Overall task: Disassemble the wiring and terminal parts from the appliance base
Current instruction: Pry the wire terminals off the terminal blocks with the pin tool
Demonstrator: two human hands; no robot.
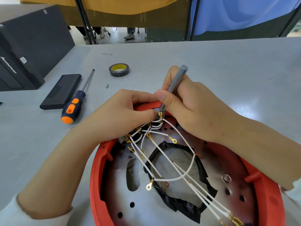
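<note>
Right hand (187, 101) pinches a grey tool (176, 80) into the brass terminal (160, 114); left hand (123, 111) pinches the switch block. A slip could jab those fingertips.

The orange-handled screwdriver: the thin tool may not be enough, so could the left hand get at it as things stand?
Probably yes: the screwdriver lies uncovered on the table just beyond the left hand, though its fingers now pinch the terminal block.

Grey table (211, 66), yellow cloth (123, 5), blue curtain (236, 13), pale floor (117, 36)
</note>
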